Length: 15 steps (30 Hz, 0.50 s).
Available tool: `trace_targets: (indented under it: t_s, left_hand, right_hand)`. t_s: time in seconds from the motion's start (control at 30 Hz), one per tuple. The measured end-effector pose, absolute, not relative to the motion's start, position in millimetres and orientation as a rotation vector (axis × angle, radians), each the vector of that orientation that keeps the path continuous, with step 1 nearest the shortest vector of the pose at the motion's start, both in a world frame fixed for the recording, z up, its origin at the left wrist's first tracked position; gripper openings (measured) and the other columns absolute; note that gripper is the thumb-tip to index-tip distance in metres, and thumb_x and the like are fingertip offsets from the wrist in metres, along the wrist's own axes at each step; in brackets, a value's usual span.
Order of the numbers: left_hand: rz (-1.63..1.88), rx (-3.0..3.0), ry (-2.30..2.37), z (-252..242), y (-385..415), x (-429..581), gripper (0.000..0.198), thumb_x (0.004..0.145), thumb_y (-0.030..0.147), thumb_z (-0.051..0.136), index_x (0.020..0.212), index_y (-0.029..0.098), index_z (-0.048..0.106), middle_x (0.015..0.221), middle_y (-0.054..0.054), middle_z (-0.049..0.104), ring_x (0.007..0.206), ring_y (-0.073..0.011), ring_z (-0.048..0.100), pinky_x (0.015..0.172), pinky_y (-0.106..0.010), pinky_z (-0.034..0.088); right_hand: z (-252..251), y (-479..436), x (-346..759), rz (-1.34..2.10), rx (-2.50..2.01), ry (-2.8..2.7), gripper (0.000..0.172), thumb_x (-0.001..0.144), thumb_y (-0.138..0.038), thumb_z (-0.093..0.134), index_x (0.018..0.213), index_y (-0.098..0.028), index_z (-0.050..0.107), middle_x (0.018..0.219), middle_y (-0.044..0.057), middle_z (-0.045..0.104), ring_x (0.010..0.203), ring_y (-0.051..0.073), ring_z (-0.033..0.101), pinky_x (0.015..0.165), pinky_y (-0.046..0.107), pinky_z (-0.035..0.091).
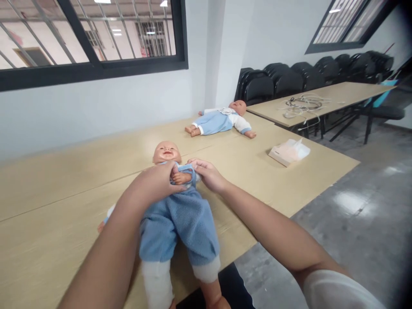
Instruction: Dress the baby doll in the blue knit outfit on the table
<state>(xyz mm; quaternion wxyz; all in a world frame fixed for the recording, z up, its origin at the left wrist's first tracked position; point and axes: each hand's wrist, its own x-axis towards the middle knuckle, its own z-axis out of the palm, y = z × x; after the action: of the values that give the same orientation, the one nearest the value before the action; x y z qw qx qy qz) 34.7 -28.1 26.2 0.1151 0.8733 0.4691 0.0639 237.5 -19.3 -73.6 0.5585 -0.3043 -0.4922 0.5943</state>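
The near doll [180, 201] wears finely textured blue trousers [200, 227] with white cuffs [157, 281]. Under it, the desk [254, 189] is tan. Beyond the near doll, a second doll [217, 121] pairs light blue with white; right of the near doll, the floor [325, 227] is mottled grey.

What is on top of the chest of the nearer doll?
The nearer doll has its own small hand over its chest, between the person's left hand and right hand. They cover much of the clothing beneath, so any fastening there cannot be seen.
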Motion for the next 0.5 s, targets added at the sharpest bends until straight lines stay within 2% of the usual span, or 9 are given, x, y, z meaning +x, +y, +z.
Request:
trace_targets:
  t_s: [0.07,0.13,0.3,0.5]
  left_hand:
    - [0.247,2.644,1.484,24,-31,41,0.045,0.084,0.06,0.067,0.111,0.025,0.063,0.09,-0.005,0.074,0.075,-0.0275,0.069,0.06,-0.033,0.041]
    - [0.317,2.712,1.498,23,-32,47,0.043,0.088,0.056,0.063,0.12,0.027,0.063,0.1,-0.007,0.076,0.084,-0.0298,0.071,0.063,-0.034,0.043]
    - [0.453,2.735,1.192,22,-24,48,0.026,0.092,0.045,0.061,0.108,0.027,0.071,0.108,-0.004,0.076,0.099,-0.0267,0.07,0.073,-0.034,0.048]
    - [0.617,2.711,0.916,26,-23,38,0.023,0.083,0.032,0.068,0.105,0.026,0.073,0.1,-0.002,0.077,0.091,-0.0213,0.07,0.078,-0.03,0.051]
  right_hand:
    - [-73,-19,237,1.4,-0.701,-1.145,0.033,0.076,-0.05,0.084,0.083,-0.02,0.075,0.093,0.002,0.071,0.089,0.017,0.063,0.081,0.027,0.049]
    - [-72,-18,238,1.395,-0.682,-1.136,0.032,0.076,-0.049,0.084,0.085,-0.02,0.076,0.094,0.001,0.07,0.089,0.016,0.062,0.084,0.027,0.048]
    - [-74,-12,245,1.363,-0.692,-1.167,0.034,0.077,-0.051,0.084,0.088,-0.02,0.075,0.098,0.001,0.067,0.093,0.017,0.061,0.088,0.028,0.047]
    - [-81,2,261,1.371,-0.739,-1.15,0.03,0.078,-0.046,0.084,0.089,-0.02,0.078,0.094,0.001,0.072,0.091,0.017,0.062,0.091,0.029,0.047]
